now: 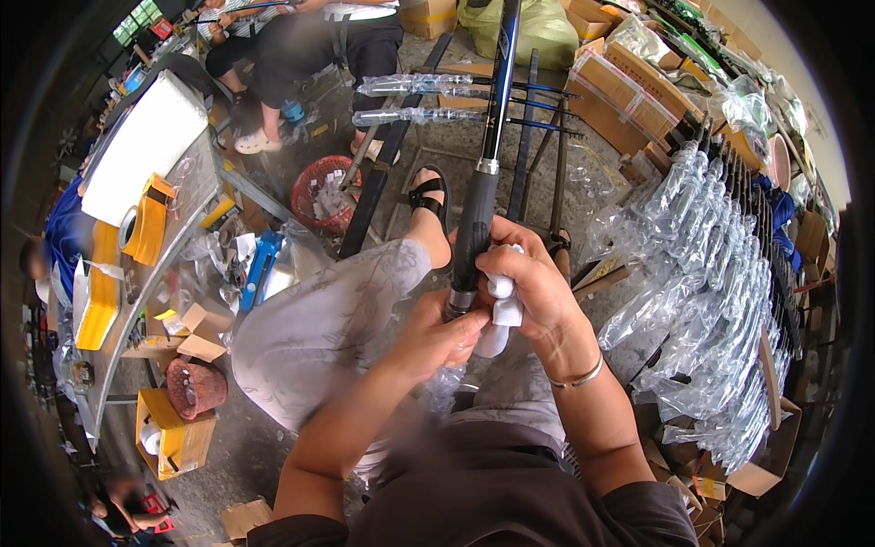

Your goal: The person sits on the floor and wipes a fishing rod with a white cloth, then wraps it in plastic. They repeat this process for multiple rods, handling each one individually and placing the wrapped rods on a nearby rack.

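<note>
Through the head camera I locate both bare hands in front of the dark shirt [519, 483]. The left hand [428, 339] is wrapped around the butt end of a black rod [488, 162], at its metal ring [460, 299]. The right hand [540, 287] is clenched on a bunched white cloth [505, 299], just beside the rod's dark grip; I cannot tell whether the cloth bears on the grip. Governing relation: the rod's long axis runs from the butt, at the left hand, away from the body, its far end leaning slightly right. The left hand is nearer the butt; the right hand sits slightly farther along, with the grip directly to its left. To the right, a bank of plastic-sleeved rods [702, 292] leans well apart from the hands. To the left, a bench [190, 193] carries a yellow box [149, 223] near its right edge and a white sheet [150, 146] toward its far corner. Ahead, several wrapped rods [419, 116] lie across two dark bars, crosswise to the held rod, their sleeved handles projecting past the left bar's outer edge. A red basket [313, 219] stands left of that bar. Farther off I note a carton [624, 102], a pale green sack [529, 36] and a seated co-worker [314, 59].
</note>
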{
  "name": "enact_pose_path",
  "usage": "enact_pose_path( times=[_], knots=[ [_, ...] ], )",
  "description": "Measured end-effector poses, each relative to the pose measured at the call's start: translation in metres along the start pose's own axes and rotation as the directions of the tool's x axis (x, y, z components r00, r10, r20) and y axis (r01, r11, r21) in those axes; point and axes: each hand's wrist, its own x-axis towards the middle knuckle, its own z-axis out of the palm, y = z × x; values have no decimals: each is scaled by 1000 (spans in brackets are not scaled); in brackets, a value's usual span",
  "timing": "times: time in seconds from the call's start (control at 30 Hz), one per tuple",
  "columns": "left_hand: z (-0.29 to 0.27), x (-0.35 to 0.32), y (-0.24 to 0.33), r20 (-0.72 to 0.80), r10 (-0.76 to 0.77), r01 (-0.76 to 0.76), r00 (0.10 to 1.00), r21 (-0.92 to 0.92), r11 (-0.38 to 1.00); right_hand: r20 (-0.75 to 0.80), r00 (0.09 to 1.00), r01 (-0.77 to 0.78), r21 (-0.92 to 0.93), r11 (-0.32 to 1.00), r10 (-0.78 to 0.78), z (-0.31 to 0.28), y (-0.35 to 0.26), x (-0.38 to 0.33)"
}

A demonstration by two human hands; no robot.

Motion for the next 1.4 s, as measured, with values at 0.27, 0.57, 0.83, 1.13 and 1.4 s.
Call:
enact_pose_path(
  times=[0.27,0.57,0.83,1.13,1.4],
  knots=[
    [0,1,-1,1,-17,17,1000,0,1000,-7,1000,-4,6,1000,4,-2,2,0],
    [-4,0,15,43,20,-20,999,-5,1000,-130,989,78,75,994,-67,-26,9,-16],
    [-1,0,14,26,25,-25,999,-9,1000,-156,974,154,-80,985,-165,-36,12,-27],
    [4,-3,11,21,-14,14,1000,-35,999,353,635,533,-844,59,-687,8,-22,4],
    [9,-3,6,-19,-18,18,1000,-8,1000,399,606,544,-839,-7,-688,-1,0,-15]
  ],
)
